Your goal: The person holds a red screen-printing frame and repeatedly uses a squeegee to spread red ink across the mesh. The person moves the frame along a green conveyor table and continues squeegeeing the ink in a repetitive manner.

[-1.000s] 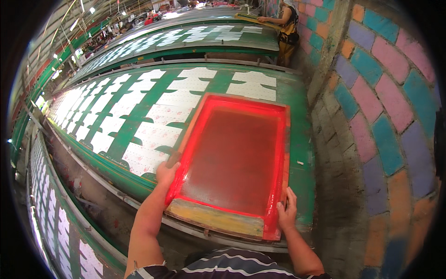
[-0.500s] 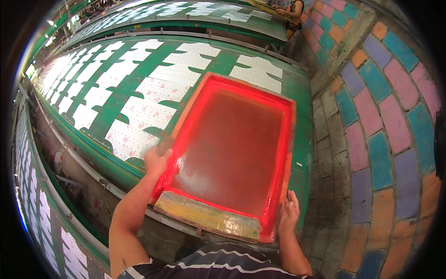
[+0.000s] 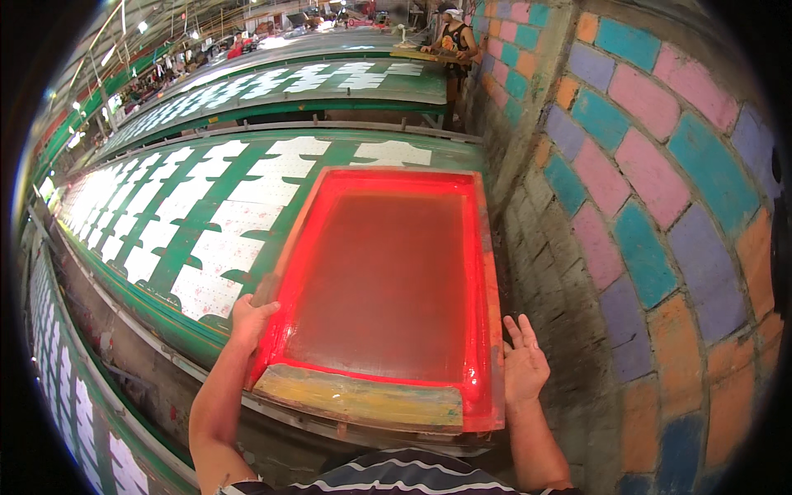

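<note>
A screen printing frame (image 3: 388,280) lies before me over the near end of a long green table (image 3: 186,252). Its mesh is dark reddish brown with bright red borders, and a worn yellowish strip runs along its near side. My left hand (image 3: 250,320) is closed on the left rail, thumb over the top and the other fingers mostly hidden. Beside the right rail, my right hand (image 3: 525,363) is open with its fingers raised and apart; whether it touches the rail I cannot tell. White fabric pieces (image 3: 216,285) with small printed spots lie in rows to the left.
Close on the right stands a block wall (image 3: 652,181) painted pink, teal, purple and orange. Another green table (image 3: 272,91) with white pieces lies beyond mine, where a person (image 3: 455,45) stands at its right end. A further table edge (image 3: 62,371) runs along the left.
My view has tilted up, bringing more of the far room into sight. My right hand's fingers have spread and come away from the frame's side. The left hand keeps its hold.
</note>
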`<action>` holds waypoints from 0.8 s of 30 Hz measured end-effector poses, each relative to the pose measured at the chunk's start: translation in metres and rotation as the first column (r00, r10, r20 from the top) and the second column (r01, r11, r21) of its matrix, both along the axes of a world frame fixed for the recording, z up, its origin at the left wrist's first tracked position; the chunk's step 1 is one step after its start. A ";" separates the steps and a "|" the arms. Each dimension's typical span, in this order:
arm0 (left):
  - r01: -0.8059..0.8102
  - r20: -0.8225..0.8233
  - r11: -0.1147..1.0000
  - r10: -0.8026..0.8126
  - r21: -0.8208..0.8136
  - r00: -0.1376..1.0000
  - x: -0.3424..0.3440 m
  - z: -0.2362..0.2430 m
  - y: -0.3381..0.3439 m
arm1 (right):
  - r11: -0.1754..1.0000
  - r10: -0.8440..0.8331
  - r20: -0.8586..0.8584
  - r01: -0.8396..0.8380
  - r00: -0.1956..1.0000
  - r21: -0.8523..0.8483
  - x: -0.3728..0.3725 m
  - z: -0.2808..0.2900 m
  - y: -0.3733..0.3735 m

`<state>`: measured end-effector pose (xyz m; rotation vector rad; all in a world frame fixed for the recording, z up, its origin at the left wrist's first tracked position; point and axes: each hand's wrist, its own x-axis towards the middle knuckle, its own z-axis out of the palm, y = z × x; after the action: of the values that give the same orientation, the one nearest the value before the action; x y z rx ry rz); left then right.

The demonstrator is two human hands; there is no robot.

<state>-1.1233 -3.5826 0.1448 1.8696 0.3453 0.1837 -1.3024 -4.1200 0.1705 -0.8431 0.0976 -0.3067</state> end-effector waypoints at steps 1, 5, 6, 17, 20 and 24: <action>-0.024 -0.012 1.000 0.024 0.020 1.000 -0.009 0.005 -0.023 | 1.000 -0.014 0.007 0.014 1.000 0.010 -0.007 -0.001 -0.021; -0.041 -0.031 0.999 0.041 0.000 0.999 -0.055 0.011 -0.121 | 1.000 -0.002 0.057 0.000 0.998 0.025 -0.043 -0.009 -0.125; -0.034 -0.052 0.999 0.032 -0.030 0.998 -0.062 0.015 -0.145 | 1.000 0.017 0.069 -0.018 0.997 0.016 -0.049 -0.008 -0.156; -0.120 -0.029 0.989 0.117 -0.091 0.993 -0.157 0.030 -0.319 | 0.996 0.084 0.052 -0.084 0.995 -0.003 -0.114 0.010 -0.349; -0.202 -0.007 0.976 0.202 -0.075 0.979 -0.180 0.036 -0.321 | 0.984 0.177 0.111 -0.180 0.978 0.017 -0.095 0.012 -0.356; -0.348 0.034 0.936 0.351 -0.057 0.936 -0.213 0.037 -0.315 | 0.947 0.314 0.125 -0.319 0.941 0.027 -0.048 0.019 -0.353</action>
<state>-1.3366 -3.8979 0.1821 1.7402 0.6471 0.4529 -1.3499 -4.4734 0.1893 -0.7776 -0.1416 -0.0501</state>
